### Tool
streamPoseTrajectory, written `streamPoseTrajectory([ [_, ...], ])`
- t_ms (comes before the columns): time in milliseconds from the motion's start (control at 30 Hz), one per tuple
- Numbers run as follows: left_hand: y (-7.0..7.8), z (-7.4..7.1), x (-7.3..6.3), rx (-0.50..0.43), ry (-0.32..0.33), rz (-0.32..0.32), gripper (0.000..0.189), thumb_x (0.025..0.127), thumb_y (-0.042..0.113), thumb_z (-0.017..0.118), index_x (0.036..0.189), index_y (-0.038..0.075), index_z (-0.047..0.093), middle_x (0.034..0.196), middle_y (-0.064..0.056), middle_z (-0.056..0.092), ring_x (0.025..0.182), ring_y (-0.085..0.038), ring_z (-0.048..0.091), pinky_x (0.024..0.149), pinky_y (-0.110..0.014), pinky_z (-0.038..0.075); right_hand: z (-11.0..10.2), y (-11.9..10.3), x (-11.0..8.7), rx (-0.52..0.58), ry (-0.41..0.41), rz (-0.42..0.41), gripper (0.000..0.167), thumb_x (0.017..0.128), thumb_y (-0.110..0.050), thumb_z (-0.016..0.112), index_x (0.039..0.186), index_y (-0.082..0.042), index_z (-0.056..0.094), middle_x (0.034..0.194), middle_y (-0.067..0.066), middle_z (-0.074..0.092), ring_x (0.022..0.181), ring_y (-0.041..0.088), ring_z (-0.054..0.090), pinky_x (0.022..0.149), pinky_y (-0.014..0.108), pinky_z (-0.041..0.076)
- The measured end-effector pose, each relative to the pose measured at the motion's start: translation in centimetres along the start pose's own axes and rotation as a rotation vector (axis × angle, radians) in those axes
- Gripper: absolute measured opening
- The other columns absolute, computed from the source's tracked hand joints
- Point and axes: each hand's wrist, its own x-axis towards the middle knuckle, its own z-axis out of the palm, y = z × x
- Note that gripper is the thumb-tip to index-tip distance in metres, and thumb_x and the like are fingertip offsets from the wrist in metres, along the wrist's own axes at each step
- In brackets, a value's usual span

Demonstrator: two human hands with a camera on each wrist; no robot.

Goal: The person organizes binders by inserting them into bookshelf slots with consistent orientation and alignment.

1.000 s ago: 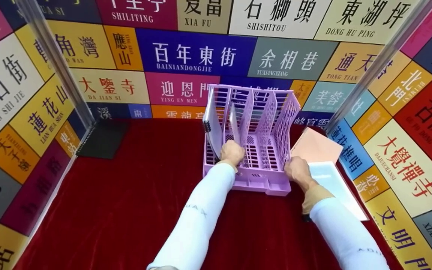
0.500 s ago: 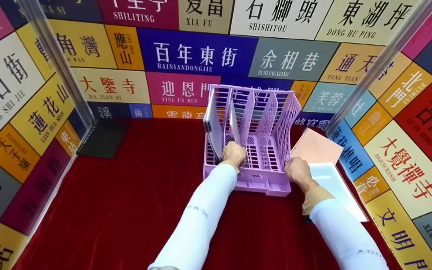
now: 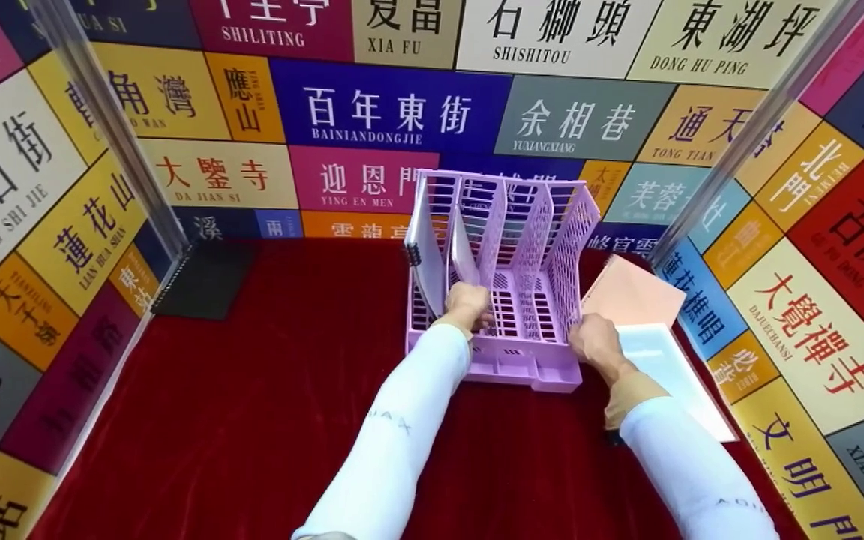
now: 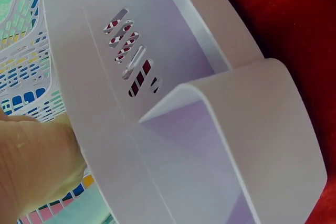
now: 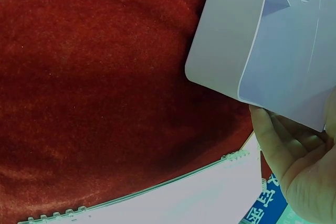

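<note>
A purple file rack (image 3: 526, 352) with several upright slots stands near the back of the red cloth. A spiral notebook (image 3: 423, 247) stands in its leftmost slot. In the slot beside it, a thin pale notebook (image 3: 462, 251) leans left. My left hand (image 3: 468, 306) reaches into that slot with curled fingers and holds this notebook by its lower front edge, though the fingertips are largely hidden. At the rack's right front corner, my right hand (image 3: 595, 341) grips the side wall. The right wrist view has those fingers (image 5: 270, 135) against the rack's lower edge.
To the right lie a peach spiral notebook (image 3: 634, 292) and a glossy white-bordered notebook (image 3: 676, 379), partly under the right arm. A black spiral notebook (image 3: 205, 279) lies at the back left. Sign-printed panels (image 3: 394, 112) enclose the back and sides.
The pale notebook in the second slot has tipped left at its top. My left hand has shifted slightly, its fingertips now showing more on the right. The right hand stays put.
</note>
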Motion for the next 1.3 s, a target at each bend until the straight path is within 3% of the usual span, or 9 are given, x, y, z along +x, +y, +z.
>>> streamPoseTrajectory([
  [200,-0.1,-0.7,-0.4,-0.041,-0.037,0.000,0.022,0.079,0.009,0.047,0.097,-0.001,0.055,0.077,-0.012,0.058,0.061,-0.026,0.065,0.053,-0.035,0.052,0.0,0.1,0.0,-0.022,0.029,-0.026,0.025,0.085,-0.020,0.041,0.082,-0.002,0.058,0.079,0.016,0.061,0.072,0.031,0.057,0.065,0.044,0.046],
  [333,-0.3,-1.6,-0.8,-0.008,-0.076,0.052,0.023,0.080,0.007,0.048,0.100,-0.002,0.055,0.081,-0.012,0.057,0.062,-0.025,0.065,0.052,-0.034,0.052,0.0,0.1,0.0,-0.037,0.043,-0.040,0.025,0.084,-0.019,0.042,0.078,-0.001,0.058,0.078,0.017,0.060,0.071,0.032,0.056,0.065,0.045,0.045],
  [633,-0.7,-5.3,-3.0,0.263,-0.098,0.305,0.021,0.073,0.011,0.049,0.091,0.003,0.059,0.065,-0.005,0.064,0.054,-0.019,0.063,0.049,-0.030,0.051,-0.2,-0.3,0.2,-0.005,0.013,-0.020,0.025,0.085,-0.018,0.042,0.085,0.000,0.058,0.083,0.018,0.060,0.074,0.031,0.056,0.067,0.043,0.046],
  [733,-1.2,-6.6,-3.9,0.314,-0.151,0.417,0.024,0.077,0.017,0.052,0.096,0.005,0.062,0.070,-0.005,0.065,0.057,-0.016,0.062,0.052,-0.025,0.049,-0.1,-0.1,0.1,-0.005,0.009,-0.022,0.026,0.085,-0.019,0.042,0.085,0.000,0.059,0.083,0.018,0.060,0.074,0.031,0.056,0.067,0.043,0.046],
  [833,-1.4,-8.0,-4.8,0.334,-0.245,0.487,0.024,0.081,0.023,0.055,0.097,0.008,0.065,0.076,-0.006,0.066,0.064,-0.016,0.063,0.057,-0.024,0.049,-0.1,0.1,0.0,-0.013,0.005,-0.029,0.026,0.084,-0.018,0.041,0.084,0.000,0.058,0.082,0.018,0.060,0.074,0.032,0.056,0.067,0.044,0.046],
  [967,-1.4,-10.3,-5.9,0.332,-0.381,0.500,0.018,0.084,0.022,0.057,0.092,0.008,0.065,0.078,-0.006,0.066,0.071,-0.023,0.064,0.061,-0.032,0.052,-0.2,0.1,0.0,-0.010,0.002,-0.026,0.025,0.083,-0.018,0.041,0.084,0.000,0.059,0.082,0.018,0.060,0.073,0.032,0.056,0.065,0.043,0.046],
  [1067,-1.5,-12.4,-6.4,0.341,-0.444,0.489,0.020,0.085,0.022,0.057,0.095,0.006,0.064,0.084,-0.008,0.066,0.077,-0.028,0.064,0.064,-0.037,0.052,-0.3,0.1,0.0,-0.011,0.009,-0.019,0.024,0.083,-0.017,0.041,0.083,0.000,0.059,0.082,0.019,0.060,0.072,0.032,0.055,0.065,0.043,0.046],
  [1167,-1.8,-14.6,-6.6,0.395,-0.448,0.498,0.025,0.085,0.025,0.057,0.100,0.006,0.063,0.086,-0.010,0.066,0.079,-0.029,0.064,0.064,-0.036,0.052,-0.3,0.1,0.0,-0.032,0.025,-0.036,0.025,0.083,-0.018,0.041,0.079,0.000,0.058,0.081,0.019,0.060,0.073,0.033,0.056,0.065,0.045,0.045],
  [1300,-2.5,-17.7,-6.4,0.513,-0.402,0.512,0.025,0.084,0.030,0.058,0.098,0.010,0.063,0.080,-0.006,0.065,0.070,-0.021,0.063,0.058,-0.033,0.052,-0.2,0.0,-0.2,-0.047,0.029,-0.062,0.026,0.083,-0.019,0.041,0.077,-0.001,0.058,0.080,0.020,0.061,0.074,0.035,0.056,0.065,0.046,0.045],
])
